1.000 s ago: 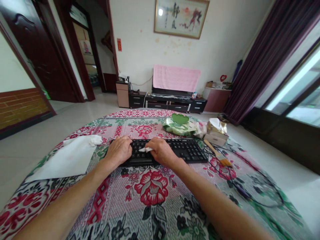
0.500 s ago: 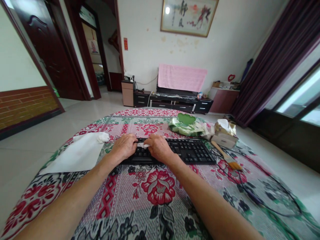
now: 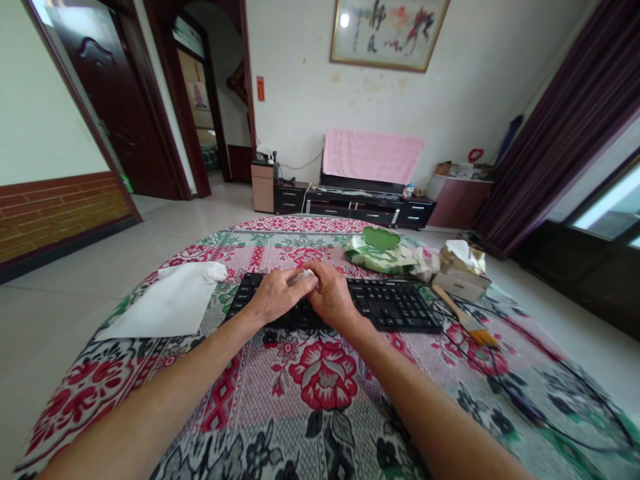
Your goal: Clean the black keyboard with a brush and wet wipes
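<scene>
A black keyboard [image 3: 395, 305] lies across the patterned tablecloth in front of me. Over its left-middle part my two hands meet. My right hand [image 3: 331, 295] is closed around a small crumpled white wipe [image 3: 307, 274]. My left hand [image 3: 279, 295] presses its thumb and fingers against the same wipe from the other side. Most of the wipe is hidden by the fingers, and the hands cover the keys beneath them.
To the left lie a white sheet [image 3: 165, 303] and a crumpled white wad [image 3: 217, 272]. Beyond the keyboard sits a green wipes pack [image 3: 383, 257] with its lid up. At right are a tissue box [image 3: 461, 280], a flat brush [image 3: 465, 316] and black cable [image 3: 565, 360] on the tablecloth [image 3: 325, 380].
My left hand has moved right, off the keyboard's left part, and now meets my right hand at the wipe. The view has shifted slightly left.
</scene>
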{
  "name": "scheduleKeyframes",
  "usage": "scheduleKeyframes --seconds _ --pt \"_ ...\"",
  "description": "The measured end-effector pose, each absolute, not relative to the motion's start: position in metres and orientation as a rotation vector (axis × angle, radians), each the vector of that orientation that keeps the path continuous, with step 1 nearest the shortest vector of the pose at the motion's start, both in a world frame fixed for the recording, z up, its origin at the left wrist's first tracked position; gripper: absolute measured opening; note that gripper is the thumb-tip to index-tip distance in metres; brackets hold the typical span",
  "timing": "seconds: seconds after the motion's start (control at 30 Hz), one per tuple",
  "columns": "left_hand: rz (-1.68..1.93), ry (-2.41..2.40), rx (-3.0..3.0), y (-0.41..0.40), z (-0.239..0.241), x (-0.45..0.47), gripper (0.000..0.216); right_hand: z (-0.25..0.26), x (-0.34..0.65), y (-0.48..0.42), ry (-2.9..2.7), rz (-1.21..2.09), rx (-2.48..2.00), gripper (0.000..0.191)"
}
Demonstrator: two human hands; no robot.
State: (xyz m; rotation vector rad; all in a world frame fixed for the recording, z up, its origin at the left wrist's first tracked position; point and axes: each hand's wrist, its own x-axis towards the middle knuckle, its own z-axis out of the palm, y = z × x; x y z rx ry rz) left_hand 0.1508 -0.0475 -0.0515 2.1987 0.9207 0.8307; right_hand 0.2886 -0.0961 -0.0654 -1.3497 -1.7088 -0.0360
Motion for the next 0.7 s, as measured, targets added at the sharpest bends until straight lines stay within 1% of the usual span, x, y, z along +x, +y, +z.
scheduleKeyframes --seconds 0.1,0.17,0.23,0.3,0.43,0.5,0.57,0.63,0.7 --pt "0.914 0.997 1.909 -0.043 -0.061 0.154 0.038 -0.067 0.283 -0.101 -1.704 -0.056 -1.314 0.033" --pt "0.916 1.018 1.812 -0.033 -0.064 0.149 0.032 -0.066 0.285 -0.104 -1.755 -0.016 -1.255 0.043" --pt "1.009 1.099 1.820 -0.019 -0.063 0.139 0.028 -0.063 0.292 -0.106 -1.796 -0.012 -1.254 0.052" --pt "1.120 1.263 1.829 -0.006 -0.060 0.128 0.030 -0.062 0.302 -0.107 -1.814 -0.078 -1.379 0.048" --pt "1.109 1.449 1.946 0.001 -0.057 0.126 0.027 -0.063 0.318 -0.107 -1.870 -0.123 -1.767 0.026" --pt "1.049 1.389 2.126 -0.004 -0.059 0.137 0.021 -0.065 0.319 -0.107 -1.900 -0.108 -1.855 0.024" --pt "1.013 1.217 2.351 -0.009 -0.064 0.148 0.016 -0.068 0.317 -0.107 -1.923 -0.123 -1.867 0.026" --pt "0.982 1.050 2.568 -0.010 -0.069 0.155 0.019 -0.069 0.315 -0.107 -1.939 -0.133 -1.860 0.027" --pt "0.923 0.985 2.732 -0.006 -0.073 0.155 0.025 -0.070 0.314 -0.107 -1.946 -0.132 -1.857 0.027"
